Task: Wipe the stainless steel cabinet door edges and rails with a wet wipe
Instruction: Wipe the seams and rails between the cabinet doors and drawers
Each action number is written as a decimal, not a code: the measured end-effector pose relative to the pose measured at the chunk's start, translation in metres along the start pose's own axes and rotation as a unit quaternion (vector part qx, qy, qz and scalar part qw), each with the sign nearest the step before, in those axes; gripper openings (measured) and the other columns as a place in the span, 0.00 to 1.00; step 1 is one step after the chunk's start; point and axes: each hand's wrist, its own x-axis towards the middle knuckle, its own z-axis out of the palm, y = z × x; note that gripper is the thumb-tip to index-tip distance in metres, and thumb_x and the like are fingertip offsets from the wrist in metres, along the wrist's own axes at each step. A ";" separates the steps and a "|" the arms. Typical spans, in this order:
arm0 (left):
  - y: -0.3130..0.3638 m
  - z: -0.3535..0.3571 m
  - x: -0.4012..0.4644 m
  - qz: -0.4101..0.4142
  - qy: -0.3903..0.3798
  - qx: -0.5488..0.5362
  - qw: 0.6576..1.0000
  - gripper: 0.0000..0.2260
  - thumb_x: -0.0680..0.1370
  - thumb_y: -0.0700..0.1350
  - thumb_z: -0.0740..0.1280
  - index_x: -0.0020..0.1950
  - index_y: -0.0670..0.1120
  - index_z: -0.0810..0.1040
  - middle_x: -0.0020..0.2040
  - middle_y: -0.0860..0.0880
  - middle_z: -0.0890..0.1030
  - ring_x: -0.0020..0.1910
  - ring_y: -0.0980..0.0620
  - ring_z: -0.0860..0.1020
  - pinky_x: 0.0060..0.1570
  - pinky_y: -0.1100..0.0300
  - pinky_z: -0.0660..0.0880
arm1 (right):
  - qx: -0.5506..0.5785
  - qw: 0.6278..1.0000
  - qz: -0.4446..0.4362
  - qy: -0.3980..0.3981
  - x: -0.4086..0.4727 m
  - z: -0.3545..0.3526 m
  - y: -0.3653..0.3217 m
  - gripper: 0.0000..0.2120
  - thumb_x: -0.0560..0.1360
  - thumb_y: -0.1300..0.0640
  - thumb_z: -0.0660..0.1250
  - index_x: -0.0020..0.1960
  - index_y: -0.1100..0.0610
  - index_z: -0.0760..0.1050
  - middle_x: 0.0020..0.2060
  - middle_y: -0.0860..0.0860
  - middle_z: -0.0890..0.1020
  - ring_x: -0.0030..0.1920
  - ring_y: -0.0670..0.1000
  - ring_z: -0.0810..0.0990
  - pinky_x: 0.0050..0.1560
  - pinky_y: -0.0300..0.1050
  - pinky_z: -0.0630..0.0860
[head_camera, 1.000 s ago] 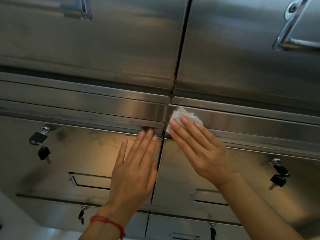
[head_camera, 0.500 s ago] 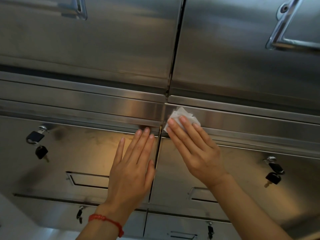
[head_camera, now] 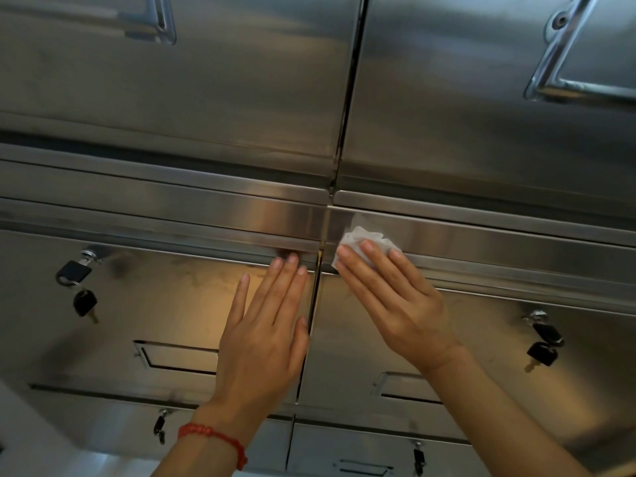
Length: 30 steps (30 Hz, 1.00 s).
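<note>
Since the frames 1 and 0.5 s ago, almost nothing has shifted: both hands stay where they were on the steel, and the wipe sits at the same spot by the seam.

The crumpled white wet wipe (head_camera: 364,241) lies on the horizontal brushed-steel rail (head_camera: 499,242), just right of the vertical gap between the 2 lower doors. The right hand (head_camera: 395,301) presses it flat with straight, close-set fingers; nothing is curled round it.

The left hand (head_camera: 261,342), fingers straight and slightly spread, rests on the lower-left stainless steel cabinet door (head_camera: 155,304), its fingertips touching the rail's lower edge. A red cord bracelet (head_camera: 213,438) circles that wrist.

Black keys (head_camera: 84,302) hang from a lock at the far left; another black key set (head_camera: 542,349) hangs at the right.
</note>
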 end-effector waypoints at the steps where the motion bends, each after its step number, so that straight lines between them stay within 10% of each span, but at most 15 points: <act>1: 0.000 0.000 0.000 0.000 0.000 0.001 1.000 0.22 0.76 0.44 0.56 0.69 0.39 0.68 0.70 0.43 0.68 0.70 0.48 0.63 0.66 0.43 0.60 | 0.003 1.000 0.000 0.001 0.002 0.000 -0.001 0.19 0.79 0.64 0.54 0.69 0.59 0.69 0.68 0.54 0.70 0.69 0.54 0.67 0.69 0.50 0.64; 30: 0.001 -0.001 0.001 -0.006 -0.017 -0.001 1.000 0.22 0.76 0.44 0.55 0.69 0.39 0.67 0.70 0.43 0.67 0.71 0.48 0.62 0.67 0.44 0.59 | 0.065 0.996 -0.056 -0.009 0.012 -0.001 0.001 0.18 0.81 0.62 0.51 0.67 0.60 0.71 0.66 0.56 0.72 0.68 0.53 0.70 0.64 0.48 0.72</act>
